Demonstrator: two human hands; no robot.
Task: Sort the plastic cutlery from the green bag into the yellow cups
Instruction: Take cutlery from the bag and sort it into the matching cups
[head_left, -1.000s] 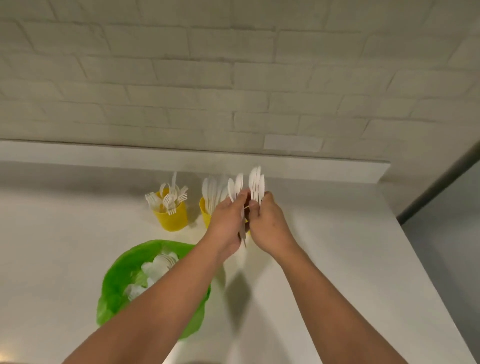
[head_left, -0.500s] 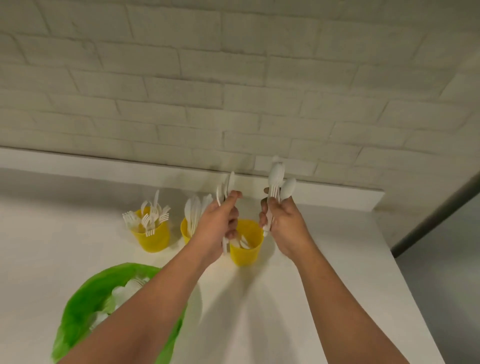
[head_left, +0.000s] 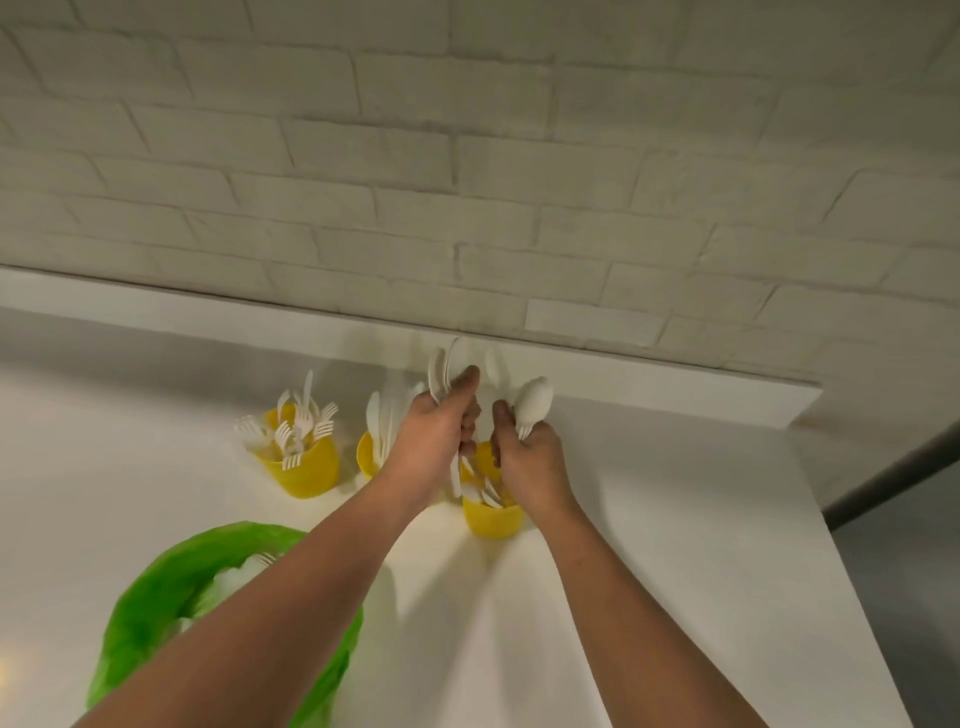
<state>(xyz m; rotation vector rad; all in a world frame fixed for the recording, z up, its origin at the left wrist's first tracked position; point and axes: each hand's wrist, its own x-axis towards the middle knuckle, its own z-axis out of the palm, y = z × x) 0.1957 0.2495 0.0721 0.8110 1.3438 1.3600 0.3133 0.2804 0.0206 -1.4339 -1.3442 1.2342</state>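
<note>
Over the rightmost yellow cup (head_left: 491, 519) on your white counter (head_left: 675, 519), by the brick wall (head_left: 467, 156), your left hand (head_left: 431, 441) clutched cutlery (head_left: 439, 371), your right hand (head_left: 530, 462) spoons (head_left: 535, 400); the green bag (head_left: 156, 587) lay left of it.

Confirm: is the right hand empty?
No, the right hand grips a bundle of white plastic cutlery, fingers curled round the handles.
</note>
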